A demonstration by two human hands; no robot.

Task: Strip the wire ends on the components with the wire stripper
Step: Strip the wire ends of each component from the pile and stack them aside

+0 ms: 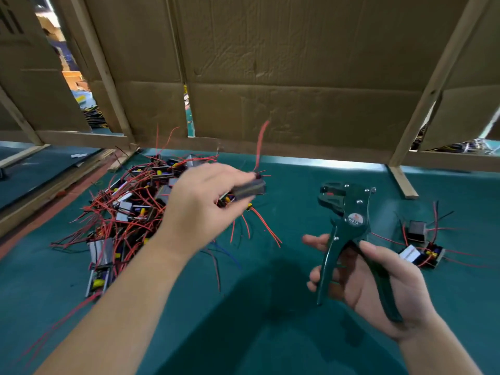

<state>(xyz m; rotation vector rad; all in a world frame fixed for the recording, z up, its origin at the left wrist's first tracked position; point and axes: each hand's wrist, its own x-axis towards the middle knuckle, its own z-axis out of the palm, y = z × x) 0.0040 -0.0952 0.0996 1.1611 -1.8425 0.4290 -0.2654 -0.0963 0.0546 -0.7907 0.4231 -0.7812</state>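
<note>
The component (250, 188), red wire up, is clasped in the left grip (200, 209) above the counter (270, 334). The right grip (359, 290) grasps the wire stripper (349, 209), apart from it. Seemingly early: a few pieces (422, 247) lie right, a big pile (130, 209) waits.

One wire stripper (349, 209), one held component (249, 188), two loose components (417, 230) (422, 256), one pile (130, 209) too tangled to count.
</note>
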